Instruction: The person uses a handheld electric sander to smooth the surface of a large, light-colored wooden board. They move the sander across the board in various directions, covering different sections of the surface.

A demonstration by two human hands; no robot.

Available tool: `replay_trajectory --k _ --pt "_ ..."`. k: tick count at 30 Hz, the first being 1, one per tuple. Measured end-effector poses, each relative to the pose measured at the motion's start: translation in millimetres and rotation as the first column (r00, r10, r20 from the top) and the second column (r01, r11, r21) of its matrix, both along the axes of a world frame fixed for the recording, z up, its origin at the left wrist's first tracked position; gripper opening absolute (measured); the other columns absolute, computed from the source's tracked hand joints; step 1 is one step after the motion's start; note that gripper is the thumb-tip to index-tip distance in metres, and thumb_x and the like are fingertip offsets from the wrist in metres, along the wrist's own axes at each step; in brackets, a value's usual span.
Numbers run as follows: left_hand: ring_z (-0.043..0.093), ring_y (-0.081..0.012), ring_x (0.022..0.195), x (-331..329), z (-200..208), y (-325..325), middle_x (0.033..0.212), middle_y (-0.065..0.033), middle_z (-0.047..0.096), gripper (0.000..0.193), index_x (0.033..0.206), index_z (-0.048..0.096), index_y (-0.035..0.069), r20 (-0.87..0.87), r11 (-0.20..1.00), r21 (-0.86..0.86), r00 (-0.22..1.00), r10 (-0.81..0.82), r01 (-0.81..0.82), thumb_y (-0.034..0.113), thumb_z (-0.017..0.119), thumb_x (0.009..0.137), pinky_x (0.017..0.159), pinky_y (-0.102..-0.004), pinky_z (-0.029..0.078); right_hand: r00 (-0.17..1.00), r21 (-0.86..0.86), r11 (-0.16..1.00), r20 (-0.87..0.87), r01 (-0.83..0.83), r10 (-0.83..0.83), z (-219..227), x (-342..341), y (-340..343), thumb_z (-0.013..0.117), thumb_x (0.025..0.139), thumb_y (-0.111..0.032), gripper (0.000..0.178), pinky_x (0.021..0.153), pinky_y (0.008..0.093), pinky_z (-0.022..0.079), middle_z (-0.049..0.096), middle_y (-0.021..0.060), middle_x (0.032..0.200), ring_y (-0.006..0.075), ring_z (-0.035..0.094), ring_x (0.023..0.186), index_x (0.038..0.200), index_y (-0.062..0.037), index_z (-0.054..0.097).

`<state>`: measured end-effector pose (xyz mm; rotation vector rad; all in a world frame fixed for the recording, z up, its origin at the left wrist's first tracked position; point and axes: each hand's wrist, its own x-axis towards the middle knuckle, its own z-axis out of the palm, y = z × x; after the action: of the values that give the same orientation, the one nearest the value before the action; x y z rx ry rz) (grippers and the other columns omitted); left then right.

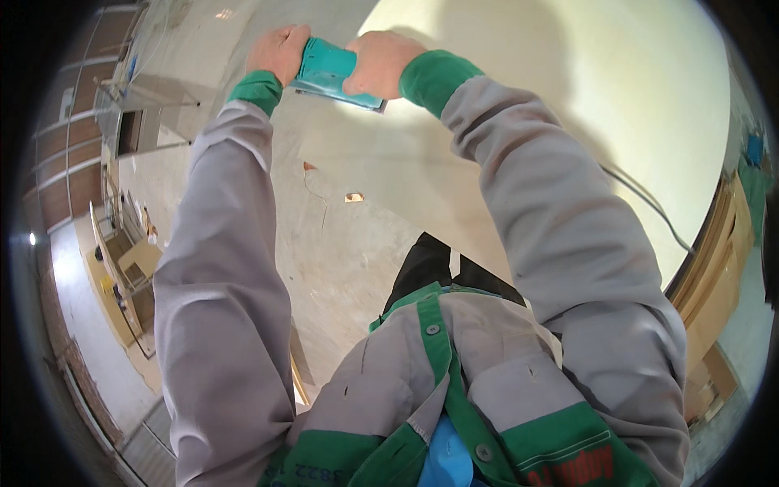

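A teal power sander (326,63) with a flat, dark-edged base is in the upper middle, at the left edge of a large pale panel (665,105). My left hand (277,53) is closed around the sander's left end. From the other side, my right hand (385,63) grips its right end, with the panel behind that hand. Both arms stretch far forward in grey sleeves with green cuffs. I cannot tell whether the base touches the panel. The fingertips are partly hidden behind the tool.
A dark cable (656,207) runs over the panel beside my right forearm. Long brown boards (718,256) are stacked at the right. A small scrap (354,197) lies on the grey floor (324,243). At the left are a metal-framed stand (150,109) and a wooden crate (122,280).
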<state>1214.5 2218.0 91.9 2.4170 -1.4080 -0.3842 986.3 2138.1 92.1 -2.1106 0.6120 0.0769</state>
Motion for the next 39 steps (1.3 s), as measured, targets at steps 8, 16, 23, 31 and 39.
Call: replay_trajectory --k 8,16,23,31,39 --pt "0.068 -0.0462 0.094 -7.0 -4.3 158.8 0.095 -0.0268 0.071 0.048 0.097 0.074 0.005 -0.053 0.974 0.026 0.973 0.225 -0.223 0.046 0.049 0.093 0.082 -0.0491 0.053 0.981 0.008 0.981 -0.002 -0.192 0.192 -10.9 22.0 112.3 0.073 0.079 -0.026 0.032 0.086 0.0485 0.059 0.075 0.0178 0.103 0.0366 0.073 0.099 0.106 -0.0090 0.070" --pt "0.066 -0.0449 0.097 -18.7 7.5 132.9 0.102 -0.0222 0.069 0.039 0.096 0.074 0.007 -0.151 0.984 -0.088 0.979 0.137 -0.152 0.041 0.054 0.093 0.083 -0.0511 0.053 0.995 0.044 0.997 0.077 -0.062 0.058 -1.2 3.9 118.9 0.072 0.084 -0.030 0.040 0.084 0.0543 0.055 0.073 0.0237 0.092 0.0447 0.071 0.092 0.107 -0.0005 0.061" --pt "0.067 -0.0431 0.104 35.4 -1.8 -70.6 0.110 -0.0179 0.074 0.035 0.099 0.076 0.014 -0.111 0.977 -0.054 0.971 -0.212 0.207 0.038 0.051 0.093 0.092 -0.0521 0.053 0.937 -0.130 0.928 0.026 0.349 -0.349 7.9 32.4 1.3 0.073 0.084 -0.037 0.058 0.089 0.0510 0.056 0.075 0.0238 0.107 0.0424 0.072 0.102 0.133 -0.0082 0.060" --pt "0.069 -0.0391 0.105 3.6 -3.4 -167.5 0.114 -0.0120 0.073 0.038 0.104 0.080 0.019 -0.055 0.775 -0.216 0.785 -0.618 0.595 0.043 0.052 0.096 0.092 -0.0514 0.056 0.720 -0.492 0.640 -0.039 0.590 -0.693 10.4 43.0 2.2 0.071 0.091 -0.032 0.061 0.083 0.0552 0.056 0.073 0.0264 0.105 0.0481 0.070 0.095 0.144 -0.0085 0.049" --pt "0.065 -0.0327 0.088 4.4 7.0 -19.1 0.097 -0.0111 0.066 0.024 0.091 0.075 0.010 -0.250 0.471 -0.346 0.404 -0.880 0.812 0.033 0.066 0.091 0.077 -0.0468 0.054 0.341 -0.271 0.431 -0.322 0.861 -0.883 29.2 67.7 187.8 0.073 0.084 -0.018 0.044 0.076 0.0541 0.055 0.072 0.0294 0.091 0.0485 0.071 0.089 0.122 -0.0013 0.060"
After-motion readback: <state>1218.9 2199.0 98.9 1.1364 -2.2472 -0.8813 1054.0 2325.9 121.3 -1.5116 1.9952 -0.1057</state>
